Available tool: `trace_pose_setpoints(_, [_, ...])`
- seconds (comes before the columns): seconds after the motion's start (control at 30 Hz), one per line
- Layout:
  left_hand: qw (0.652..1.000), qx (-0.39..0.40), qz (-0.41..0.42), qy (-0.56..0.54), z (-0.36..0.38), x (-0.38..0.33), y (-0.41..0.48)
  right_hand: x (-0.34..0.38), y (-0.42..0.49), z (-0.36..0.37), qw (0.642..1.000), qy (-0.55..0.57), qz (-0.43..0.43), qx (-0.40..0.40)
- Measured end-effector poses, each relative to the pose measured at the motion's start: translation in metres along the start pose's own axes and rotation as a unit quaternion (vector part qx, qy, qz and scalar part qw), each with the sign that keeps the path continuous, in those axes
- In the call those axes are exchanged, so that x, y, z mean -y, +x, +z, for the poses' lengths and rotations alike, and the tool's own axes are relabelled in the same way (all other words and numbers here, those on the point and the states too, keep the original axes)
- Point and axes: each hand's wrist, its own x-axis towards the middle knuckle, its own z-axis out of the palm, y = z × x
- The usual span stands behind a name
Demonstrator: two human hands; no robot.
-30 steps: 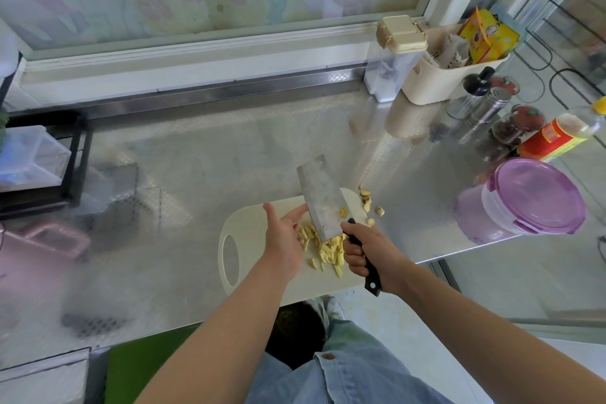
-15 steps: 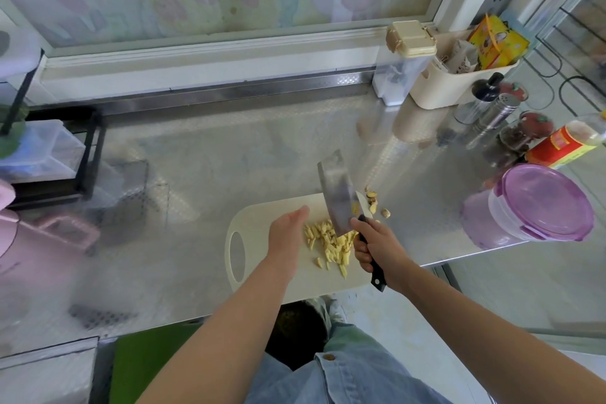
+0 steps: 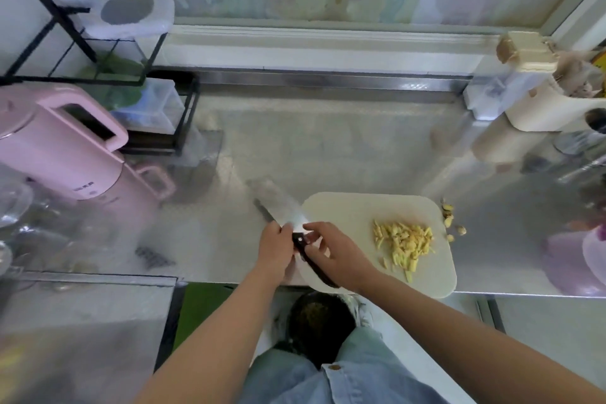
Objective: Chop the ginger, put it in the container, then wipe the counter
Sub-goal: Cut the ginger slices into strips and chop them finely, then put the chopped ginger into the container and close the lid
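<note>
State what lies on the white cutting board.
Visible: yellow chopped ginger strips. The right hand and black-handled cleaver cover the left end of the white plastic board.

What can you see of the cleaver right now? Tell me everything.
The cleaver has a broad grey metal blade, motion-blurred, and a black handle with a pale rivet. It points away and leftward, blade over the left end of the cutting board and the steel counter; contact is unclear. The left hand grips it where blade meets handle; the right hand curls over the handle. The chopped ginger lies apart, to its right.
</note>
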Motion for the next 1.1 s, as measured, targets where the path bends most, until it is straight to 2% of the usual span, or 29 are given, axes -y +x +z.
trace_pose_setpoints(0.1, [0.998, -0.026, -0.031, 0.04, -0.039, 0.033, 0.031, -0.005, 0.013, 0.011, 0.998, -0.053, 0.009, -0.024])
trace_pose_setpoints(0.23, [0.996, -0.021, -0.03, 0.08, -0.069, -0.002, 0.002, -0.01, 0.023, 0.022, 0.974, -0.204, 0.093, 0.04])
trace_pose_setpoints(0.33, [0.987, -0.026, 0.003, 0.162, -0.076, 0.003, 0.009, -0.013, 0.023, 0.03, 0.957, -0.254, 0.116, 0.072])
trace_pose_setpoints(0.47, [0.947, -0.068, 0.046, 0.31, -0.077, 0.01, 0.017, -0.014, 0.021, 0.03, 0.958, -0.25, 0.118, 0.072])
trace_pose_setpoints(0.57, [0.904, -0.085, 0.074, 0.413, -0.076, 0.015, 0.018, -0.019, 0.02, 0.029, 0.96, -0.244, 0.111, 0.082])
trace_pose_setpoints(0.67, [0.87, -0.098, 0.063, 0.48, -0.073, 0.017, 0.019, -0.024, 0.019, 0.029, 0.963, -0.234, 0.103, 0.086])
trace_pose_setpoints(0.77, [0.851, -0.099, 0.042, 0.514, -0.067, 0.018, 0.018, -0.029, 0.017, 0.027, 0.973, -0.196, 0.088, 0.081])
trace_pose_setpoints(0.87, [0.827, -0.127, 0.093, 0.539, -0.052, 0.016, 0.01, -0.032, 0.01, 0.017, 0.993, -0.082, 0.082, 0.007])
trace_pose_setpoints(0.93, [0.816, -0.115, 0.186, 0.535, -0.031, 0.013, 0.001, -0.037, -0.001, 0.003, 0.994, -0.014, 0.083, -0.071])
trace_pose_setpoints(1.03, [0.811, -0.038, 0.322, 0.487, 0.019, 0.01, -0.019, -0.053, -0.031, -0.026, 0.978, 0.054, 0.133, -0.149])
trace_pose_setpoints(1.1, [0.802, 0.029, 0.383, 0.458, 0.057, 0.012, -0.036, -0.076, -0.056, -0.047, 0.961, 0.051, 0.172, -0.212])
